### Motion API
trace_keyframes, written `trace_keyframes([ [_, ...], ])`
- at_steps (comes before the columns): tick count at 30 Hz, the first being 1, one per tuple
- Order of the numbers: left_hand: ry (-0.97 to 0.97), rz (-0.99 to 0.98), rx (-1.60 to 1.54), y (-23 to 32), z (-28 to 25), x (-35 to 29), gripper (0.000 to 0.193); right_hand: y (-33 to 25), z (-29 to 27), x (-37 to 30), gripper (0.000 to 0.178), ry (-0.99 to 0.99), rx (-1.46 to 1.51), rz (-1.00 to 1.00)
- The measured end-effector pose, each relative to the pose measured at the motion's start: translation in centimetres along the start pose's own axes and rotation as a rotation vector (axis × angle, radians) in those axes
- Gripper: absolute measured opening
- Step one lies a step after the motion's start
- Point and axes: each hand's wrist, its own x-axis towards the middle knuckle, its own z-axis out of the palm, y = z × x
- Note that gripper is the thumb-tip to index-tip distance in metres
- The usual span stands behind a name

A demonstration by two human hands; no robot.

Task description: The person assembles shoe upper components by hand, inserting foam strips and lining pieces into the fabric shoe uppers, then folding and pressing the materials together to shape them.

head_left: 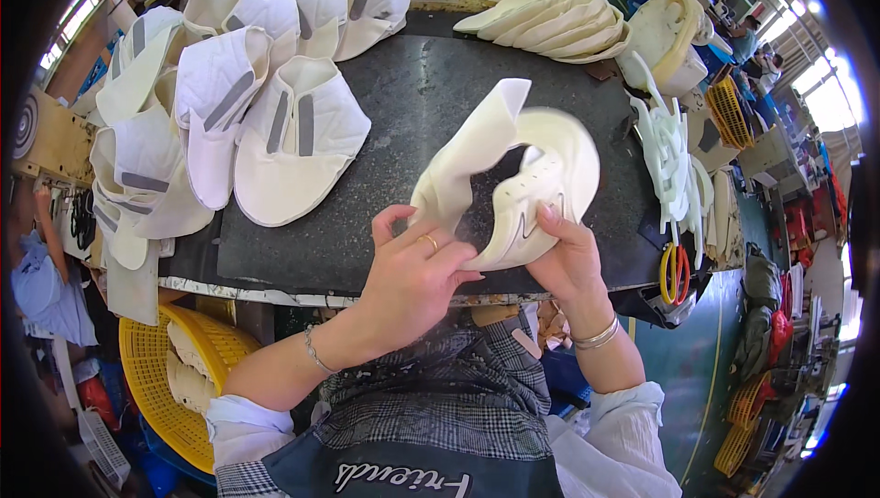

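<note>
A cream shoe upper (566,157) with small punched holes curves between my two hands above the dark work slab (385,76). My left hand (403,264) pinches its left lower edge, where a long wavy strip rises away. My right hand (570,260) grips the lower right part, thumb on top near a curved slot and fingers underneath. To the left stand several white quilted shoe uppers (298,154) with grey strips, crowded together. A stack of curved cream pieces (550,26) lies at the far side of the slab.
White looped straps (662,154) hang at the slab's right edge, above red and yellow rings (676,275). A beige tub (667,40) stands behind. At lower left is a yellow basket (137,379) with cream pieces inside. Other people are in the background.
</note>
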Motion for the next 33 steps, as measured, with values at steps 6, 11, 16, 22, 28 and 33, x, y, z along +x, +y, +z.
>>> trace_keyframes([
  [6,-0.15,-0.065,0.01,0.5,-1.5,0.3,0.02,-0.2,0.2,-0.4,0.055,-0.111,-0.07,-0.065],
  [11,-0.162,0.029,0.098,-0.6,-1.5,-0.1,0.019,-0.2,1.2,-0.7,0.06,-0.071,-0.052,-0.078],
  [16,-0.411,-0.003,-0.141,-0.2,-2.5,0.1,0.021,-0.9,0.8,-1.0,0.062,-0.098,-0.079,-0.095],
  [22,-0.474,-0.152,-0.397,0.5,-3.4,0.9,0.027,-2.2,2.3,-0.3,0.051,0.06,-0.189,-0.202],
  [28,-0.598,-0.146,-0.807,0.8,-5.9,2.9,0.027,-3.4,1.6,1.7,0.039,-0.012,-0.275,-0.185],
  [33,0.06,-0.753,-1.804,1.6,-8.4,6.9,0.049,-3.2,4.2,-0.3,0.085,-0.435,-0.684,-0.233],
])
